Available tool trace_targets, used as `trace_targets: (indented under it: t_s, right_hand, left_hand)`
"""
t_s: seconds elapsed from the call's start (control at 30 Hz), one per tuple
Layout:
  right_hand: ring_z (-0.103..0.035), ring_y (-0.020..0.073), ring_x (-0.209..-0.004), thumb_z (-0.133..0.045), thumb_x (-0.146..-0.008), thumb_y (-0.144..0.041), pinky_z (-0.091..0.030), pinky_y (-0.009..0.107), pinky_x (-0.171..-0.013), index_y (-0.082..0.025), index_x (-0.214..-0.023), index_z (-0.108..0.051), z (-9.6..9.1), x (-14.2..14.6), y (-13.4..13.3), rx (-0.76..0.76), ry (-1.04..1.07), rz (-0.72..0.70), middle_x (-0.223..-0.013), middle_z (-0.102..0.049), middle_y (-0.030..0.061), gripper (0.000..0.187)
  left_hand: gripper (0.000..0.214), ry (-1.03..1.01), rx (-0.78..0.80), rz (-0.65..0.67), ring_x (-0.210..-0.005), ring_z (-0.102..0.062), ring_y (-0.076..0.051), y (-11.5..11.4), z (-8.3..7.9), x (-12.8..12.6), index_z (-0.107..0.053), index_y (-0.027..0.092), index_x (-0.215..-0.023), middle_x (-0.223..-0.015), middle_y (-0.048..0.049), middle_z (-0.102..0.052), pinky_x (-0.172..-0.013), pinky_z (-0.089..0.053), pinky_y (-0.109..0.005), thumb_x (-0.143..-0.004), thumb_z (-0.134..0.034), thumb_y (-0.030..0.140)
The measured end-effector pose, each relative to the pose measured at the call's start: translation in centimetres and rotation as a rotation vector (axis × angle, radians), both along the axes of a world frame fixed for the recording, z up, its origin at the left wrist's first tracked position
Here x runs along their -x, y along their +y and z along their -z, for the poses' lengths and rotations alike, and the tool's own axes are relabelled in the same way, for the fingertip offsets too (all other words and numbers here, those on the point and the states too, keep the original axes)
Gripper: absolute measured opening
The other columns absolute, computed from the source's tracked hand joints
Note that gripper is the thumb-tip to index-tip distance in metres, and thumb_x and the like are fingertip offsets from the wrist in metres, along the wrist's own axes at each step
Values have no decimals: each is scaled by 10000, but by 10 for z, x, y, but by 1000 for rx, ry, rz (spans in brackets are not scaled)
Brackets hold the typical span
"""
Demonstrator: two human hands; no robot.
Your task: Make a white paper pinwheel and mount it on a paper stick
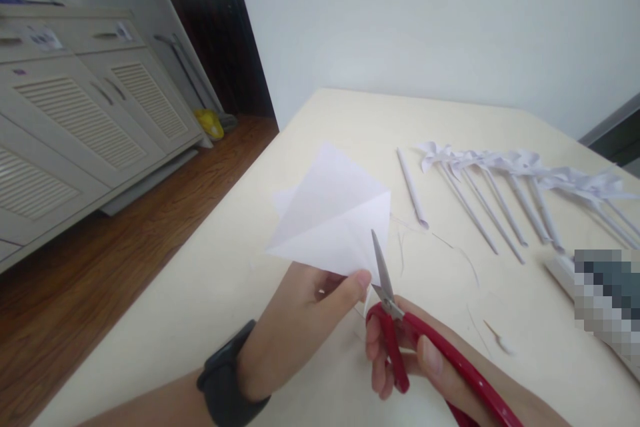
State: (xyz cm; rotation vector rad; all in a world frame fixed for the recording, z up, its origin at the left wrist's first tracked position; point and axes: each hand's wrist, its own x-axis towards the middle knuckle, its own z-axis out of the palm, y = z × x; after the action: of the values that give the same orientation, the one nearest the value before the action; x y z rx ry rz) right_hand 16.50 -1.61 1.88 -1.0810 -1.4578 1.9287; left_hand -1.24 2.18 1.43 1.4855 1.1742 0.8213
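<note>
My left hand [305,320], with a dark band on its wrist, pinches the lower corner of a white paper square [325,207] between thumb and fingers. A crease runs diagonally across the sheet, which is tilted above the table. My right hand [425,353] grips a pair of scissors [463,368] with red handles. Their blades are spread, one lying over the paper's lower right edge close to my left thumb. Whether they bite into the sheet I cannot tell. Behind it, part of another white paper piece [284,201] shows.
A rolled paper tube [413,188] lies on the cream table [200,247]. To its right, several paper pinwheels [520,161] on paper sticks form a row. Thin strips, a small pointed stick [493,329] and a partly blurred white object [563,277] lie nearer. A cabinet [95,120] stands left.
</note>
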Motion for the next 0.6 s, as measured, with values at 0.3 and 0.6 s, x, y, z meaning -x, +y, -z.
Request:
trace_targets:
  t_s: [0.3,0.6]
  right_hand:
    - [-543,190,-815,-397,-825,-544,-418,359,-784,-194,-939,-497,-2,-3,-2,41,24,-19,-946,-523,69,381]
    - [-529,167,-687,-396,-757,-656,-439,341,-685,-175,-879,-519,14,2,-2,42,26,16,-786,-545,59,511]
  left_hand:
    - [236,-18,9,-16,-458,-396,-73,2,-4,2,-577,159,-552,-484,35,-513,-436,-320,-167,-754,-534,273]
    - [255,-57,121,31,-385,-265,-51,0,-10,2,-582,152,-566,-406,73,-314,-356,-204,-172,-767,-520,297]
